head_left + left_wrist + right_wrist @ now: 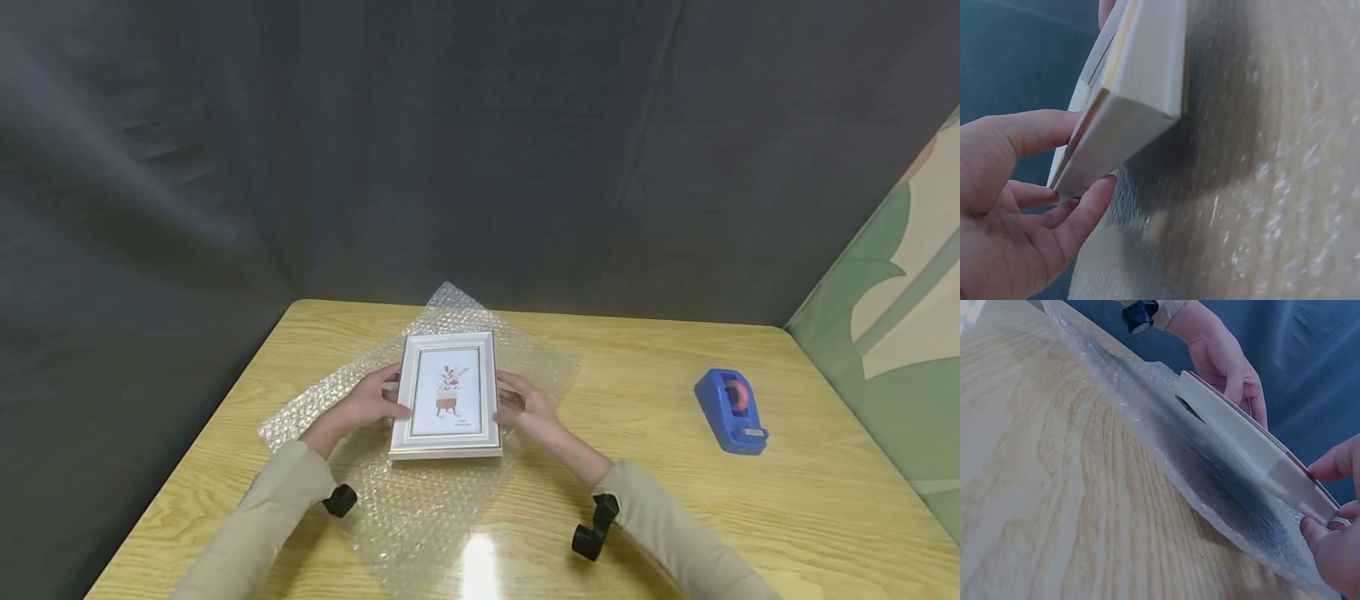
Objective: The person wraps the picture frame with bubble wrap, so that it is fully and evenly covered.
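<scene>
Both hands hold a white picture frame with a potted-plant print facing up. My left hand grips its left side, thumb on the front face and fingers at the edge. On the opposite side, my right hand pinches the frame's right edge. A sheet of bubble wrap lies beneath, spread on the table at an angle. In the left wrist view a gap with shadow shows between the frame and the wrap. The right wrist view also shows the frame tilted above the bubble wrap.
A blue tape dispenser with a pink-cored roll stands on the right of the wooden table. Dark cloth hangs behind and to the left. A leaf-patterned curtain is at the right.
</scene>
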A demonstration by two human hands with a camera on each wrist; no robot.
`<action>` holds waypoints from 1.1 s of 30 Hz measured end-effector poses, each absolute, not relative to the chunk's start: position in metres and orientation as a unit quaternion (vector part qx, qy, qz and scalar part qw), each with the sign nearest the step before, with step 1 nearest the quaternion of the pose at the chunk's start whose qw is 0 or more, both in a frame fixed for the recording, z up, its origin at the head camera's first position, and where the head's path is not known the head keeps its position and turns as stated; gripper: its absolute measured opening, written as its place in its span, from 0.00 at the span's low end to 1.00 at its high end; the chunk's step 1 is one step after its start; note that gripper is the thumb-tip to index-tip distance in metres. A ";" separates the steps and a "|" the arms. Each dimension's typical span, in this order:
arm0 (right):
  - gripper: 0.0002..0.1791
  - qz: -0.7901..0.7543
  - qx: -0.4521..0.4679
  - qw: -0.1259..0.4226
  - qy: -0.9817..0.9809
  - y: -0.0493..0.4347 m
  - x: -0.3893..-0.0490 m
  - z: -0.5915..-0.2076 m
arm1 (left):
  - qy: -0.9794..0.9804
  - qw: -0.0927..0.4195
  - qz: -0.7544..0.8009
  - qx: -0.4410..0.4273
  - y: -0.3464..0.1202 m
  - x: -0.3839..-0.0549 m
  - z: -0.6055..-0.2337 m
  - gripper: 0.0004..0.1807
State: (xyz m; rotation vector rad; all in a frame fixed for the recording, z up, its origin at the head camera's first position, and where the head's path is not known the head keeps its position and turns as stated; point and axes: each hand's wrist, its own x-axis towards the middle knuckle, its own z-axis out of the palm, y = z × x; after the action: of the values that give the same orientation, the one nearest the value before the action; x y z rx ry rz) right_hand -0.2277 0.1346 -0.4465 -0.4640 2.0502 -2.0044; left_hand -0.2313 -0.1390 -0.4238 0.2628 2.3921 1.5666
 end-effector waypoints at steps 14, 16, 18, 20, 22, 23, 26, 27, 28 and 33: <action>0.36 -0.656 -0.169 0.101 0.728 0.113 -0.236 -0.460 | 0.845 0.144 0.510 0.068 -0.151 -0.246 -0.437 0.45; 0.37 -0.652 -0.166 0.098 0.733 0.112 -0.237 -0.462 | 0.850 0.142 0.503 0.071 -0.152 -0.247 -0.437 0.45; 0.36 -0.652 -0.164 0.096 0.734 0.112 -0.239 -0.463 | 0.851 0.140 0.501 0.073 -0.153 -0.248 -0.437 0.45; 0.36 -0.657 -0.162 0.096 0.730 0.111 -0.240 -0.464 | 0.853 0.138 0.497 0.075 -0.153 -0.250 -0.437 0.45; 0.36 -0.665 -0.167 0.096 0.721 0.111 -0.241 -0.465 | 0.855 0.138 0.494 0.077 -0.153 -0.251 -0.437 0.45; 0.36 -0.668 -0.169 0.097 0.718 0.111 -0.241 -0.466 | 0.857 0.138 0.490 0.076 -0.153 -0.251 -0.437 0.45; 0.37 -0.673 -0.170 0.104 0.712 0.110 -0.241 -0.470 | 0.865 0.136 0.478 0.076 -0.152 -0.252 -0.438 0.45; 0.37 -0.673 -0.168 0.107 0.712 0.109 -0.241 -0.472 | 0.866 0.137 0.475 0.079 -0.152 -0.252 -0.438 0.45; 0.37 -0.672 -0.166 0.109 0.714 0.109 -0.241 -0.473 | 0.866 0.137 0.474 0.082 -0.152 -0.252 -0.438 0.45; 0.36 -0.663 -0.170 0.105 0.722 0.107 -0.244 -0.478 | 0.861 0.131 0.477 0.123 -0.155 -0.251 -0.441 0.44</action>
State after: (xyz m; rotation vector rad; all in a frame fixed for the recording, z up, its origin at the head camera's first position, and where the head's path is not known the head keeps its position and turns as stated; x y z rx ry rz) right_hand -0.2438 0.1070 -0.4783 -0.5019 2.1273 -1.9528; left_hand -0.2513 -0.1549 -0.4408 0.3560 2.4989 1.3847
